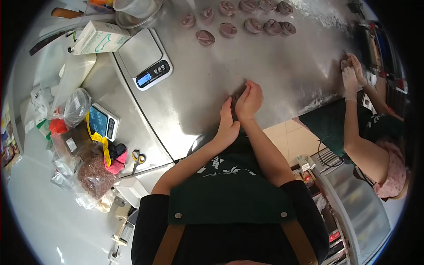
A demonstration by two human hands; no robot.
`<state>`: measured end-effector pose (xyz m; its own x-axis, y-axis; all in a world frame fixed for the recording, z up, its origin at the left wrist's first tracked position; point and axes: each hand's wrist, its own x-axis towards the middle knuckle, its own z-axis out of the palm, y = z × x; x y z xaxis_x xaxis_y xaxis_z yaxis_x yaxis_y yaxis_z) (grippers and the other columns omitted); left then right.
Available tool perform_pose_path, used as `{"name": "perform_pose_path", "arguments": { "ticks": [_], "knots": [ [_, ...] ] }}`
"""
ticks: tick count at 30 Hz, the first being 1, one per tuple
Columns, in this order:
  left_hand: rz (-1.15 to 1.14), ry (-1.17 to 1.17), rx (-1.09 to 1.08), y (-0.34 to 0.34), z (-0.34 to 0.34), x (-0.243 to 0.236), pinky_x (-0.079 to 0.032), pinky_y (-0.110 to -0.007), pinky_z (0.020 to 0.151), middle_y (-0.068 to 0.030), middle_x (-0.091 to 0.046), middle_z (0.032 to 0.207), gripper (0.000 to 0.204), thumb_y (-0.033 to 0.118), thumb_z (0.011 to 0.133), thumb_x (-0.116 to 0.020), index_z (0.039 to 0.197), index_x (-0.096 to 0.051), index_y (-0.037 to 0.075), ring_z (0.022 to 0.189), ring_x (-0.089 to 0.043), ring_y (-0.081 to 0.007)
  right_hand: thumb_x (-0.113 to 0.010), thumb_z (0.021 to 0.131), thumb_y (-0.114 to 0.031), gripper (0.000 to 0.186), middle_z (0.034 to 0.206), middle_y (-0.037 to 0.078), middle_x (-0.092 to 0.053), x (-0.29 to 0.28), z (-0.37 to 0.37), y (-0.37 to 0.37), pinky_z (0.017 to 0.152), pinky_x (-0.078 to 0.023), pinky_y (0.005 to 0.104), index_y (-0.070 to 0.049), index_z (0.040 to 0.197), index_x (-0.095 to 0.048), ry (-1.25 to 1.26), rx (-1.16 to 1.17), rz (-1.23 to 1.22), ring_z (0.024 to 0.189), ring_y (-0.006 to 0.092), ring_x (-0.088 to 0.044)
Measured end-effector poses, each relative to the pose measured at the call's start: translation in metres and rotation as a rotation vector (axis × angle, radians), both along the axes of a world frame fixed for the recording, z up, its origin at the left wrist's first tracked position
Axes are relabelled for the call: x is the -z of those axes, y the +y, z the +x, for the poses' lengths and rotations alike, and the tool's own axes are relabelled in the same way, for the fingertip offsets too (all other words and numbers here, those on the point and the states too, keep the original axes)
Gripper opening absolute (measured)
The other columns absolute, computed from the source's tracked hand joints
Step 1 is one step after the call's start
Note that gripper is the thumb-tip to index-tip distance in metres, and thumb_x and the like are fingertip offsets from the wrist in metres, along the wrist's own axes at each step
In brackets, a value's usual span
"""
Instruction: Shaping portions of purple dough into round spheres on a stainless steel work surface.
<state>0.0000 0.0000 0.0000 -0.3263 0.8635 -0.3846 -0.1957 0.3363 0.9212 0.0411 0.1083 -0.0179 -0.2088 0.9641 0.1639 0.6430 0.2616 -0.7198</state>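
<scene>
My left hand [228,125] and my right hand [250,102] are cupped toward each other just above the near edge of the steel table [198,97]. Their fingers curve inward around a small gap. Something small and dark shows between the palms, mostly hidden, and I cannot make out what it is. Farther off on the table lie several purplish folded dough pieces [228,30] in loose rows. To the left of my hands stands a white kitchen scale [152,57] with a lit display and a bare pan.
At right, a co-worker's hands [352,75], one gloved, hold a small piece over the table. On the left side lie scissors [138,160], a second scale [104,122], a carton [100,38] and a bag of reddish-brown bits [97,176]. Clear plastic tubs [138,11] stand at the back.
</scene>
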Motion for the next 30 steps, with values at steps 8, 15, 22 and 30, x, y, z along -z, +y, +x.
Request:
{"name": "perform_pose_path", "arguments": {
  "ticks": [8, 15, 22, 30],
  "knots": [
    [-0.101, 0.077, 0.048, 0.019, -0.012, -0.009, -0.022, -0.040, 0.113, -0.0210, -0.027, 0.145, 0.073, -0.009, 0.074, -0.039, 0.144, -0.017, -0.003, 0.137, -0.026, -0.0306, -0.044, 0.090, -0.008, 0.019, 0.085, 0.008, -0.060, 0.012, 0.024, 0.006, 0.072, -0.043, 0.0392, -0.005, 0.102, -0.059, -0.162, -0.069, 0.132, 0.078, 0.0278, -0.057],
    [0.126, 0.118, -0.031, -0.013, 0.014, -0.003, -0.023, -0.041, 0.113, -0.0224, -0.025, 0.143, 0.075, -0.013, 0.071, -0.037, 0.143, -0.018, -0.003, 0.136, -0.027, -0.0320, -0.048, 0.086, -0.010, 0.022, 0.093, 0.009, -0.063, -0.006, 0.008, -0.006, 0.075, -0.042, 0.0422, -0.006, 0.105, -0.059, 0.137, 0.042, -0.129, 0.087, 0.0296, -0.058],
    [-0.073, 0.103, 0.098, 0.007, -0.017, 0.008, -0.027, -0.039, 0.110, -0.0185, -0.033, 0.139, 0.072, -0.012, 0.072, -0.039, 0.142, -0.023, -0.001, 0.134, -0.031, -0.0296, -0.047, 0.087, -0.009, 0.020, 0.089, 0.008, -0.062, 0.008, 0.021, -0.008, 0.077, -0.041, 0.0396, -0.005, 0.104, -0.059, -0.118, -0.005, 0.038, 0.086, 0.0278, -0.058],
    [0.031, 0.153, -0.038, 0.028, -0.028, -0.019, -0.027, -0.038, 0.111, -0.0173, -0.033, 0.138, 0.074, -0.013, 0.071, -0.037, 0.142, -0.023, 0.000, 0.134, -0.032, -0.0290, -0.048, 0.089, -0.009, 0.016, 0.090, 0.009, -0.061, -0.006, -0.019, 0.038, 0.079, -0.041, 0.0413, -0.006, 0.102, -0.057, 0.020, -0.095, 0.145, 0.084, 0.0304, -0.058]
  ]
}}
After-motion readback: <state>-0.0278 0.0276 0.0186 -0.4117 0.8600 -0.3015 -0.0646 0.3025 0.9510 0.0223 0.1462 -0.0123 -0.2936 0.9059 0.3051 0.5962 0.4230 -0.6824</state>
